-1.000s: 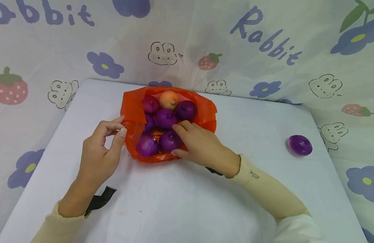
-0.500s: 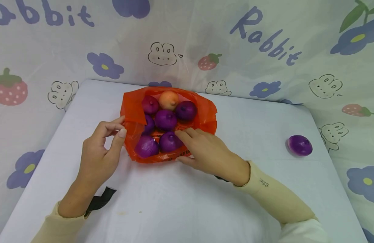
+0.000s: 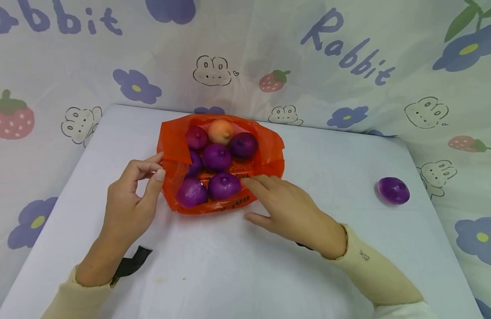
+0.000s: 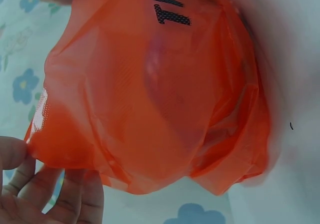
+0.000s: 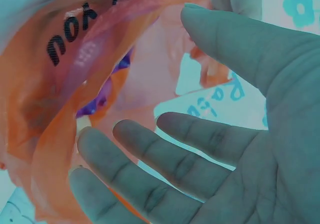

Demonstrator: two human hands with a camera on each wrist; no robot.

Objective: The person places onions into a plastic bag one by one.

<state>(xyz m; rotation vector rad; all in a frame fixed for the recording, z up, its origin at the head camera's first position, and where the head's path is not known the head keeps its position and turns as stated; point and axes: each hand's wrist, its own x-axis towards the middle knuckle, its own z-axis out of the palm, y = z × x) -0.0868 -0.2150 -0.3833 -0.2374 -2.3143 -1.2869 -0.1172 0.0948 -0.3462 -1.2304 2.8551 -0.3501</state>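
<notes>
An orange-red plastic bag [image 3: 271, 148] lies open on the table with several purple onions [image 3: 217, 157] and one light orange onion [image 3: 221, 131] inside. At its left side, my left hand [image 3: 130, 199] pinches the rim; in the left wrist view the thumb is at the edge and the fingers [image 4: 75, 196] lie behind the film. My right hand [image 3: 289, 208] is over the bag's front right rim, holding nothing, its fingers spread and the thumb apart. In the right wrist view its palm [image 5: 240, 184] faces the bag mouth. Another purple onion [image 3: 393, 191] lies alone at the right.
A white table [image 3: 245, 274] carries everything. Behind and around it hangs a cloth [image 3: 237, 35] printed with rabbits, strawberries and flowers. Dark straps [image 3: 134, 262] show at the wrists.
My right hand has drawn back to the right and toward me, out of the bag, uncovering the front purple onion and printing on the bag. My left hand stays put.
</notes>
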